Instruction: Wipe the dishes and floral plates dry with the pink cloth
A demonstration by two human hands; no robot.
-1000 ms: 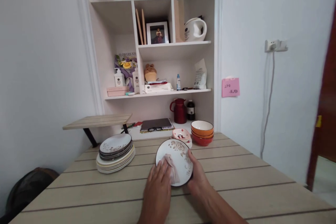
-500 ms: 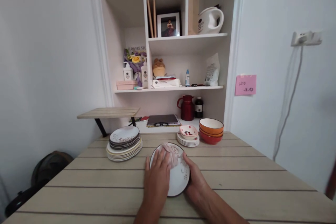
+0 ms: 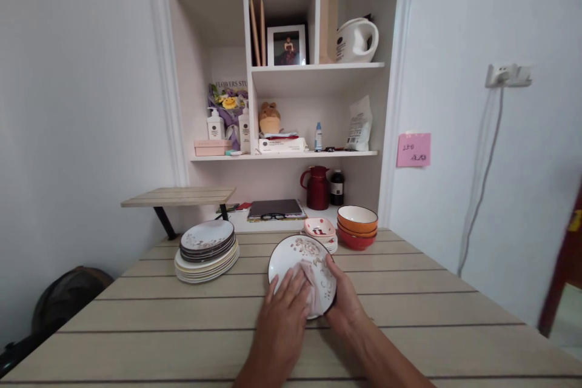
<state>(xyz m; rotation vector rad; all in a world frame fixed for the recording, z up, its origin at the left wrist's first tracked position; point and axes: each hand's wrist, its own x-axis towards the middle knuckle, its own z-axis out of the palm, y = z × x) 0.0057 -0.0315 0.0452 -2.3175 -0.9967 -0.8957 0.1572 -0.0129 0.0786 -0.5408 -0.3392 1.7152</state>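
Note:
A white plate with a dark rim and brown floral print is held tilted above the front middle of the table. My right hand grips its right edge, thumb on the upper face and the other fingers out of sight behind it. A pale pink cloth lies bunched against the plate's face. Over that cloth my left hand presses with its fingers fairly straight and close together, covering the plate's lower left part.
To the left stands a stack of plates, near a small raised wooden shelf. Small dishes and stacked orange and red bowls sit behind the plate at right. Beyond the slatted table are a red jug and a laptop.
The plate has risen and tilted more, moving slightly right and farther back. My left hand and the cloth have slid from its upper part to its lower part, uncovering the floral print.

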